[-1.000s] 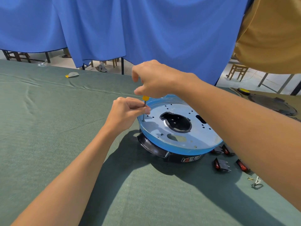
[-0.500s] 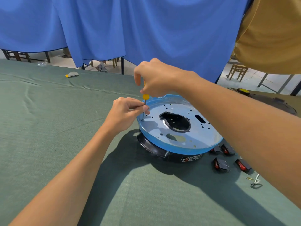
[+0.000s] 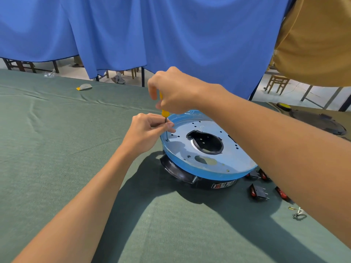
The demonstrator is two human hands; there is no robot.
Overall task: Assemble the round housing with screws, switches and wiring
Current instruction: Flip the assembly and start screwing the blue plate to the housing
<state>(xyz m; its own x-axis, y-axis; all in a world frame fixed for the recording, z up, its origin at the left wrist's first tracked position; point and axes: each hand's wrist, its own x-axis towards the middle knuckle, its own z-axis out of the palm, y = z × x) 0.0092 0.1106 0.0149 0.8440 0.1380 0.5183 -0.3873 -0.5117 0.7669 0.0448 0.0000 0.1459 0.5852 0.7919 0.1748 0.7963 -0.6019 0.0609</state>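
While the round housing (image 3: pixel 237 154) sat on the green table cloth (image 3: pixel 57 149), right of the view's centre and with its silver plate facing up, a yellow-handled screwdriver (image 3: pixel 163 112) stood upright with its tip at the plate's 9 o'clock rim. The right hand (image 3: pixel 178 92), fingers curled, gripped the handle from above. The left hand (image 3: pixel 146 131) pinched the metal shaft between thumb and fingertips (just under the handle). Black rocker switches (image 3: pixel 258 192) with red faces lay at the housing's 4 o'clock, partly hidden by the right forearm. A small wire piece (image 3: pixel 299 215) lay further out. A blue curtain (image 3: pixel 171 35) hung at 12 o'clock.
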